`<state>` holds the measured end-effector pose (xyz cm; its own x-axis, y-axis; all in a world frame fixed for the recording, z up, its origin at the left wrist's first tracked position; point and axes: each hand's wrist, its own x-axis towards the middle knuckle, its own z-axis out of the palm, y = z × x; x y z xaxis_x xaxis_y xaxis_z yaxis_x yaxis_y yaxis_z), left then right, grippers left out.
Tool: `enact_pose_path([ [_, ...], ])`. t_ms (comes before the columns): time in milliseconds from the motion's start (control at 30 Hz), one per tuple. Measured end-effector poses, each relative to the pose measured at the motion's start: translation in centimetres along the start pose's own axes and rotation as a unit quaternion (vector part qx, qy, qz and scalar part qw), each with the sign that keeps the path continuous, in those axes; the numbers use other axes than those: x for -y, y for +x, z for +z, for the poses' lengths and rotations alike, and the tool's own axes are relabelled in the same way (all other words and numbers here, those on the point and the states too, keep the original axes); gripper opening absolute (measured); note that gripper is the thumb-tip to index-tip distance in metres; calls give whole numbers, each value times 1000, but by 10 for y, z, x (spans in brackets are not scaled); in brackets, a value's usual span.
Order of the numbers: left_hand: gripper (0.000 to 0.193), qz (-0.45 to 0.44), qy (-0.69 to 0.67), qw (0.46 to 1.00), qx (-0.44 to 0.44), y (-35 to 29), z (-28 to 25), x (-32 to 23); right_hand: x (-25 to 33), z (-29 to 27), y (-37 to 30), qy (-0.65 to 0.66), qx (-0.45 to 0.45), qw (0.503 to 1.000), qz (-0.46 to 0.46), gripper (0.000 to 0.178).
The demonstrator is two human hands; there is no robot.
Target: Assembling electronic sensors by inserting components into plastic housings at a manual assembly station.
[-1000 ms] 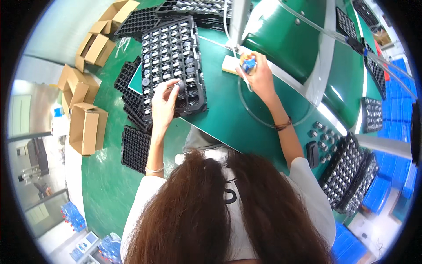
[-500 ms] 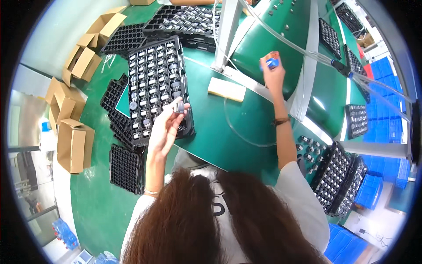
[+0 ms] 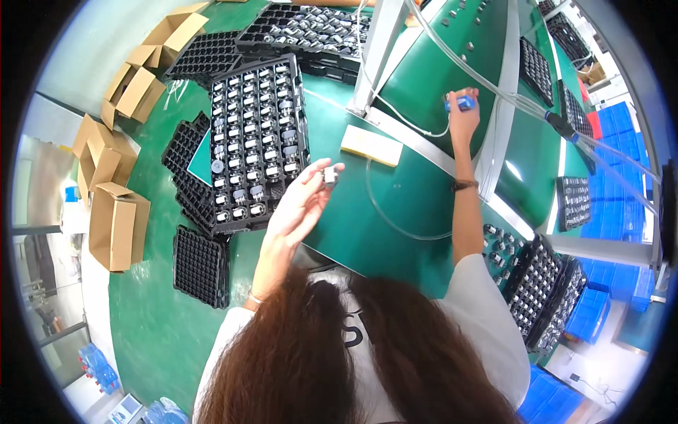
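Note:
My left hand (image 3: pixel 295 205) is raised just right of a black tray (image 3: pixel 302 134). Its thumb and fingertips pinch a small silver-grey cylindrical part (image 3: pixel 330 175). Rows of similar small metal parts (image 3: pixel 249 131) stand in the tray's pockets; a few look darker than the others. Farther off to the right, my right hand (image 3: pixel 464 124) is closed around a small blue object (image 3: pixel 460 103) over the green belt. A thin white tube (image 3: pixel 413 127) runs up to that hand. The grip hides most of the blue object, so its exact kind is unclear.
A pale yellow block (image 3: pixel 372 145) lies on the green table (image 3: pixel 346 226) beside a metal frame post (image 3: pixel 378 56). Another filled tray (image 3: pixel 304 32) sits behind. Black trays (image 3: pixel 201 265) and open cardboard boxes (image 3: pixel 119 226) are at left. Loose parts (image 3: pixel 496 247) and filled trays (image 3: pixel 533 290) are at right.
My left hand has moved right, off the tray's edge, with the metal part still pinched. My right hand has shifted slightly right with the blue object. The view has shifted a little too.

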<state>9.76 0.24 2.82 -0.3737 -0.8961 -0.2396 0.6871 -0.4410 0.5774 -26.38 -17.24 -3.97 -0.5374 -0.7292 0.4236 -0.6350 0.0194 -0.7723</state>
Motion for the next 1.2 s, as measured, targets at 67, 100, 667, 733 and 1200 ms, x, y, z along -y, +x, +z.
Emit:
enact_pose_path([
  [67, 38, -20, 0, 999, -35, -1, 8, 3, 22, -5, -18, 299, 43, 946, 114, 30],
  [100, 38, -20, 1, 999, -39, 1, 13, 6, 37, -12, -30, 300, 46, 946, 116, 30],
  [667, 35, 102, 82, 990, -54, 8, 48, 25, 170, -48, -175, 569, 298, 753, 141, 19],
  [733, 35, 102, 95, 989, -54, 7, 46, 26, 173, -53, -177, 543, 305, 774, 114, 21],
  [1200, 41, 53, 66, 996, -33, 12, 41, 25, 151, -40, -163, 534, 348, 746, 196, 24],
])
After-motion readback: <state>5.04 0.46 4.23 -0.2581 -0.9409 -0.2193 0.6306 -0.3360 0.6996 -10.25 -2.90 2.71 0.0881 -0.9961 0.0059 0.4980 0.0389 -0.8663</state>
